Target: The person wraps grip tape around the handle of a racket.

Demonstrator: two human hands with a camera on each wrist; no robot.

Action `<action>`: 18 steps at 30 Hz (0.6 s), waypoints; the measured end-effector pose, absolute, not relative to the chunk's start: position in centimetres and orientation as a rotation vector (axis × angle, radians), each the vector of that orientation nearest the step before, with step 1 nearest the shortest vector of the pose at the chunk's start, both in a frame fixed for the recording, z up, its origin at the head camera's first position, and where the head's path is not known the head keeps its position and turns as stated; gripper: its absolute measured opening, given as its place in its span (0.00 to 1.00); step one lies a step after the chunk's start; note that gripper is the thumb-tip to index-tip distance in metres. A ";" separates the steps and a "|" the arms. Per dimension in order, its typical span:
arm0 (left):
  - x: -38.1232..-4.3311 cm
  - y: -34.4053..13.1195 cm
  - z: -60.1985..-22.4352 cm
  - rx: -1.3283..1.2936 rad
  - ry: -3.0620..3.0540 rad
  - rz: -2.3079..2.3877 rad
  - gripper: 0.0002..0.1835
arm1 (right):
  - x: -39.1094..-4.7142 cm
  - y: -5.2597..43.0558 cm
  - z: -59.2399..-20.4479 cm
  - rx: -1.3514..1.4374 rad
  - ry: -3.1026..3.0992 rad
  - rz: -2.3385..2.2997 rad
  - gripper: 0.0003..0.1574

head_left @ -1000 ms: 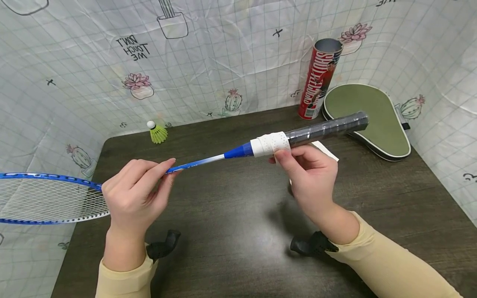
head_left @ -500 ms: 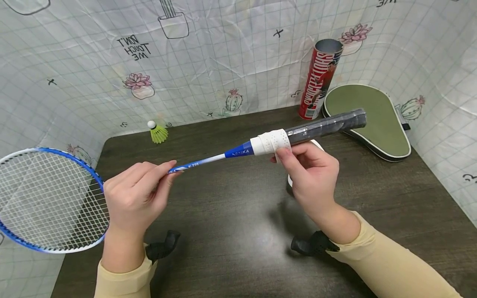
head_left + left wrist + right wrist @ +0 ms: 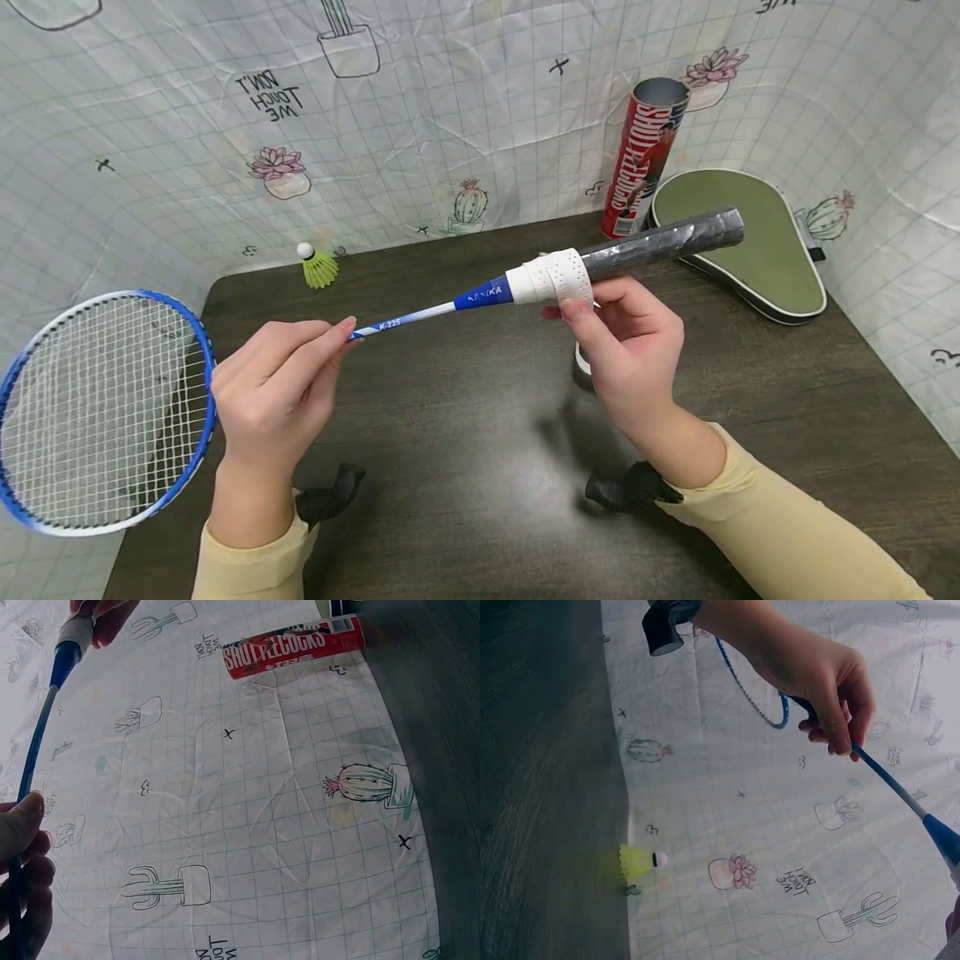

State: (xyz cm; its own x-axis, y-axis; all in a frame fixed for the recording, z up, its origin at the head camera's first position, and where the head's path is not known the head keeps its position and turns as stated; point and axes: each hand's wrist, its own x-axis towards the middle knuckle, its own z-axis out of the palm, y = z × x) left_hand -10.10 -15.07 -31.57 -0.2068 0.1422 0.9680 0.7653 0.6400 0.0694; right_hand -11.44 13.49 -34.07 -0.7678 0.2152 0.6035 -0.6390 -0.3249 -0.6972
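Observation:
A blue and white badminton racket [image 3: 431, 313] is held above the table, its strung head at the left. My left hand [image 3: 273, 387] pinches the shaft between thumb and fingers. White perforated grip tape [image 3: 551, 277] is wound around the lower part of the handle, next to the blue cone. With thumb and fingers, my right hand [image 3: 636, 358] pinches the tape at the edge of the wrapped part. Beyond it, the dark grey handle [image 3: 667, 242] is bare of tape. Part of the tape is hidden behind the right hand; a white piece of it shows beside the palm.
At the back right stand a red shuttlecock tube [image 3: 641, 162] and an olive paddle case [image 3: 735, 208]. A yellow shuttlecock [image 3: 318, 267] lies at the back left of the dark wooden table [image 3: 450, 467]. Patterned cloth [image 3: 420, 125] hangs behind and along the sides.
The racket has turned about its shaft: the strung face, first nearly edge-on, now shows broadly, and the shaft lettering has come into view. The tape's free part at the right hand has shifted slightly right.

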 end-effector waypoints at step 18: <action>-10.4 -14.7 -31.5 -0.709 -1.653 -0.648 0.10 | -11.4 13.8 -33.9 0.504 -1.490 2.097 0.06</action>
State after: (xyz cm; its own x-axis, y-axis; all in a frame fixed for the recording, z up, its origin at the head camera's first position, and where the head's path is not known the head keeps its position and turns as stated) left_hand -10.35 -14.69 -31.47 -0.1510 0.1080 0.9826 0.7473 0.6632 0.0420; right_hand -11.40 13.84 -33.86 -0.7987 0.1938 0.5696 -0.6017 -0.2641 -0.7538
